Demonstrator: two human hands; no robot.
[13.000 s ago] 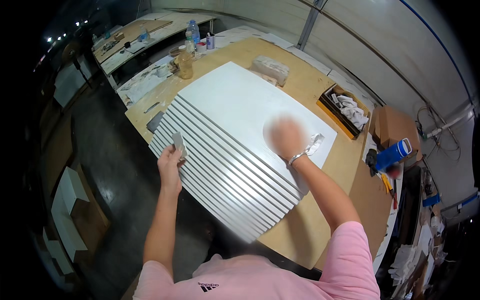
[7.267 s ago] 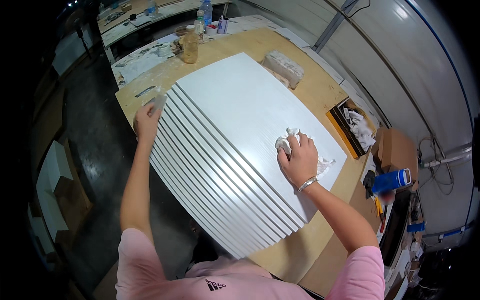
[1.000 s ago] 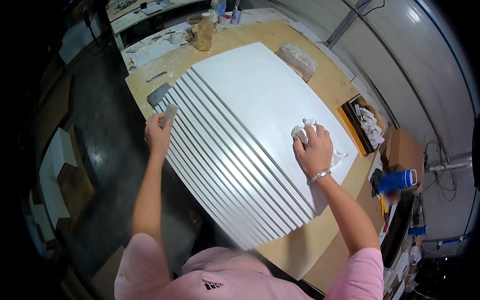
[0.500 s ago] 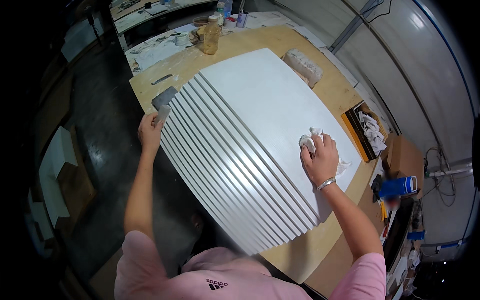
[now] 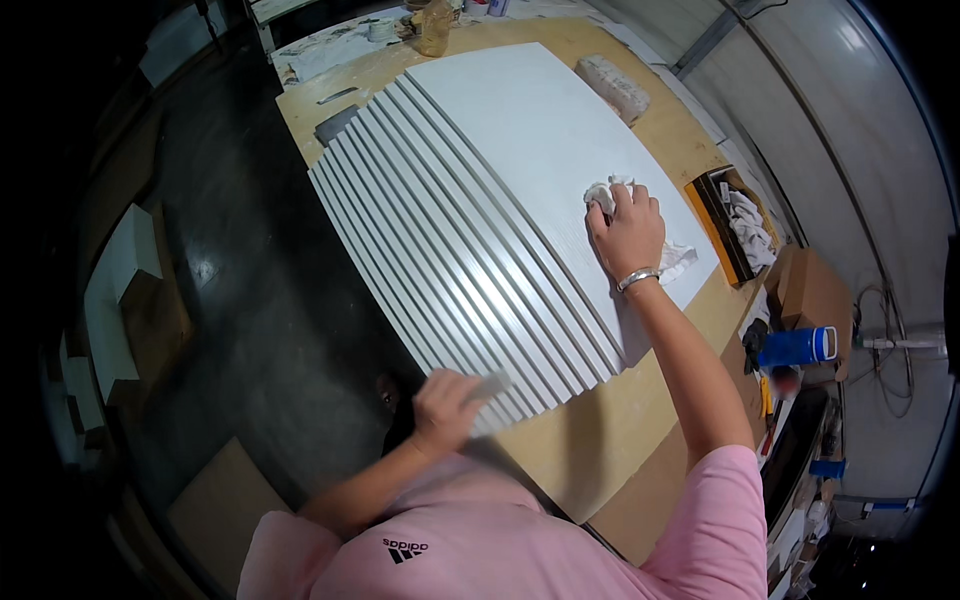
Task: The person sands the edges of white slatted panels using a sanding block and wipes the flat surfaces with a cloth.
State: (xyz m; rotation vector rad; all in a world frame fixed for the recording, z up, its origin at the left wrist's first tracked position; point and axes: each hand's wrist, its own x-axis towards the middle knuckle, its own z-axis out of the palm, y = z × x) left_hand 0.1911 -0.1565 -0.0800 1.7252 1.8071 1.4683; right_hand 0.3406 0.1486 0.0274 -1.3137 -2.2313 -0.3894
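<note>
A wide white panel (image 5: 540, 130) lies on the tan tabletop, with a row of long, narrow white strips (image 5: 430, 230) running along its left side. At the near end of the strips is my left hand (image 5: 447, 408), somewhat blurred, its fingers closed on a small grey sanding pad (image 5: 490, 386). The pad is at the strips' surface; whether it touches them I cannot tell. On the right part of the panel, my right hand (image 5: 632, 228) presses down on a crumpled white cloth (image 5: 603, 193). Part of that cloth spreads out from under the palm and wrist.
A dark flat block (image 5: 337, 125) sits beside the strips' far end. Beyond the panel stand a whitish block (image 5: 613, 88) and an amber bottle (image 5: 436, 28). Along the right are a box of white rags (image 5: 735, 225), a cardboard box (image 5: 815, 295) and a blue jug (image 5: 790, 347).
My left hand has swept from the far end of the strips to the near end, carrying the grey sanding pad. My right hand stays on the cloth. The view has tilted slightly.
</note>
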